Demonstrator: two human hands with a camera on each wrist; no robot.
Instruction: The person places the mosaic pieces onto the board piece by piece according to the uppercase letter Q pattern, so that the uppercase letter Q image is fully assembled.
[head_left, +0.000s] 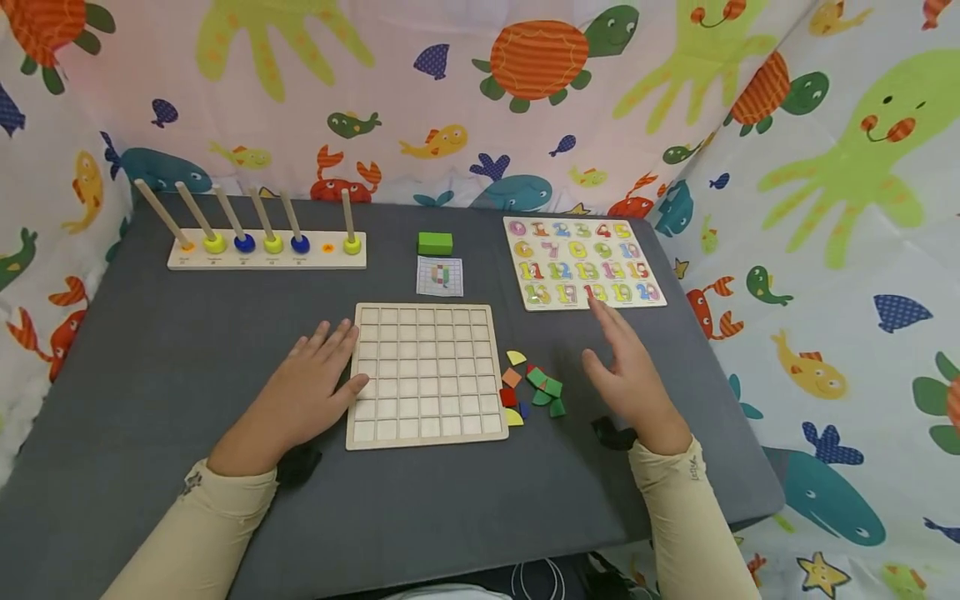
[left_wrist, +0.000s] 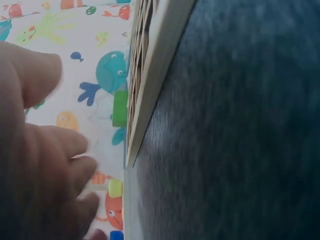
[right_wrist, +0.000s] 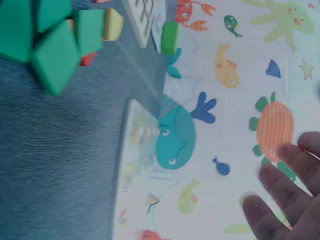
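A wooden grid board [head_left: 427,442] with rows of square cells lies in the middle of the table. My left hand [head_left: 311,390] is at its left edge, fingers extended and the thumb reaching toward the frame; whether it touches is hard to tell. In the left wrist view the board [left_wrist: 155,75] appears edge-on beside my loosely bent fingers [left_wrist: 80,170]. My right hand [head_left: 630,379], fingers extended and thumb apart, holds nothing to the right of several small coloured pieces [head_left: 537,377]. Green pieces [right_wrist: 55,57] show close up in the right wrist view.
A number puzzle board [head_left: 551,296] lies at the back right. Behind the grid are a pattern card [head_left: 439,277] and a green block [head_left: 435,243]. At the back left stands a peg board [head_left: 266,260] with coloured rings. A printed sea-animal cloth [head_left: 465,92] hangs behind the table.
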